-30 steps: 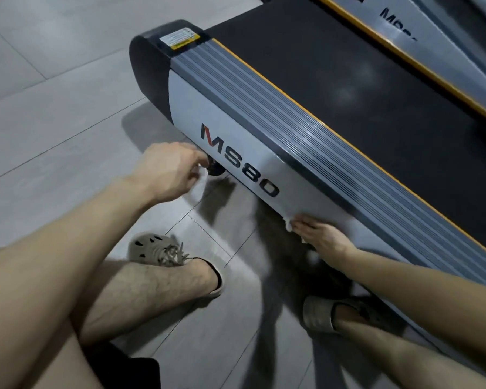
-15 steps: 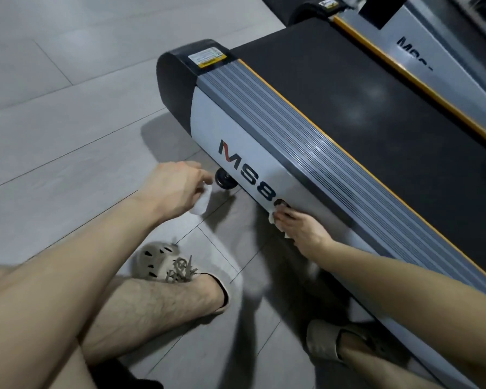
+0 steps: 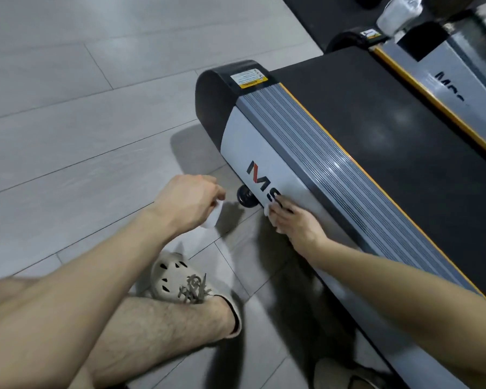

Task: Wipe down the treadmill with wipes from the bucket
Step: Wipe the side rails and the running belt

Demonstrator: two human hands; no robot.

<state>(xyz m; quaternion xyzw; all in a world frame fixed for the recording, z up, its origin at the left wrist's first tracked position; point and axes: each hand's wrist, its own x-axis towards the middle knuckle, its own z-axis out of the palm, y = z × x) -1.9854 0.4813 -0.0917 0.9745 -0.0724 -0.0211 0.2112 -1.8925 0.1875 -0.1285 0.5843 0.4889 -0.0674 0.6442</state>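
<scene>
Item: treadmill (image 3: 306, 141), rear end, seen from above by a person crouched beside it on a grey tiled floor (image 3: 68, 122)

Deck: a black belt (image 3: 390, 122) is bordered by an orange strip and a ribbed grey side rail. The rear corner is capped in black plastic and marked with a yellow-and-white label (image 3: 249, 80).

Side panel (image 3: 244, 147): pale grey, printed with a red-and-black logo that is partly covered by the right hand. A small black roller (image 3: 246, 196) is seen under the panel's lower edge.

Right hand (image 3: 295, 224): laid flat against the side panel, fingers extended and close together. A white panel wipe (image 3: 267, 211) is pressed beneath the fingertips, just right of the roller, with only its edge exposed.

Left hand (image 3: 188, 200): held above the floor, apart from the treadmill and just left of the roller. Its fingers are curled, and a second white wipe, the hanging wipe (image 3: 212, 219), is pinched and left dangling below them.

Also recorded: a beige perforated clog (image 3: 180, 279) is worn on the left foot. A second treadmill (image 3: 446, 71) stands alongside at upper right. A blurred white object (image 3: 399, 12) sits at its far end and cannot be identified
</scene>
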